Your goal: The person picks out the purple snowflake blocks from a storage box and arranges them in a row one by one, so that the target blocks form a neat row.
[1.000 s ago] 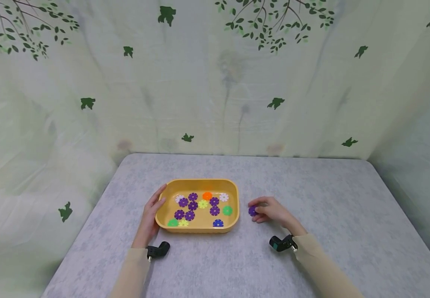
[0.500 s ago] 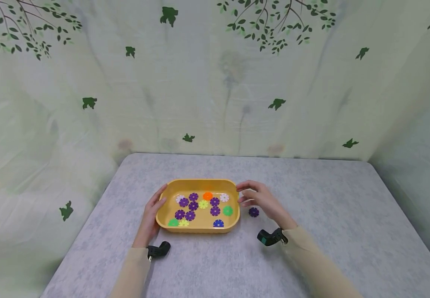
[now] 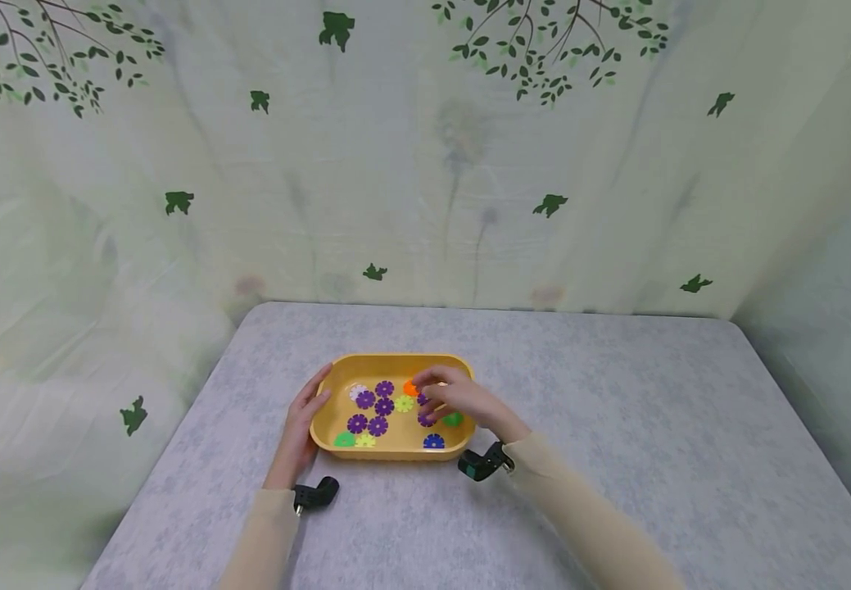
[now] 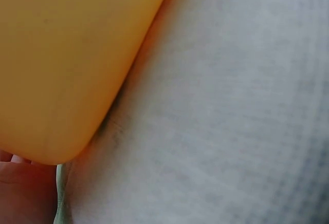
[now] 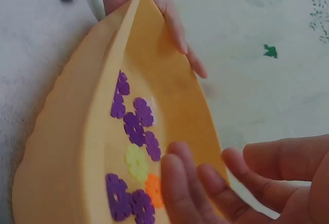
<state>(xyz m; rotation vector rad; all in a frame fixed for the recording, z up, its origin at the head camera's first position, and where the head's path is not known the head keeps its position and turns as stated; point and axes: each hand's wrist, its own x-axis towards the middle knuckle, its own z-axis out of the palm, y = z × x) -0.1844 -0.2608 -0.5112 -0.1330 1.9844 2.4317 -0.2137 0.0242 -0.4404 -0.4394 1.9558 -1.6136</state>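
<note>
The orange piece (image 3: pixel 410 389) lies in the tray (image 3: pixel 396 456) at about one o'clock from its middle, partly behind the right hand's fingers in the head view. A yellow piece (image 3: pixel 404 403) sits close by, nearly at the centre. Purple pieces (image 3: pixel 377 426) lie flat on the floor of the tray: some near three o'clock, partly covered by the hand, others from seven round towards twelve. A blue piece (image 3: pixel 433 441) is near five o'clock, a green piece (image 3: pixel 344 439) near eight and a white piece (image 3: pixel 356 392) near ten.

The right hand (image 3: pixel 462 399) reaches in over the three o'clock rim, fingers loosely bent, with a wide gap to the thumb and nothing between them. Whether a fingertip touches a piece cannot be told. The left hand (image 3: pixel 305 416) grips the tray's nine o'clock end, fingers curved along the wall and rim.

The step in hand seems to be reaching for one of the pieces while the tray is steadied. The next move would call for lowering the fingertips and pinching a single flat piece by its edge without sweeping its neighbours along.

Beyond lies the grey table (image 3: pixel 617 385); past its twelve o'clock edge hangs a leaf-printed cloth (image 3: pixel 410 164).
</note>
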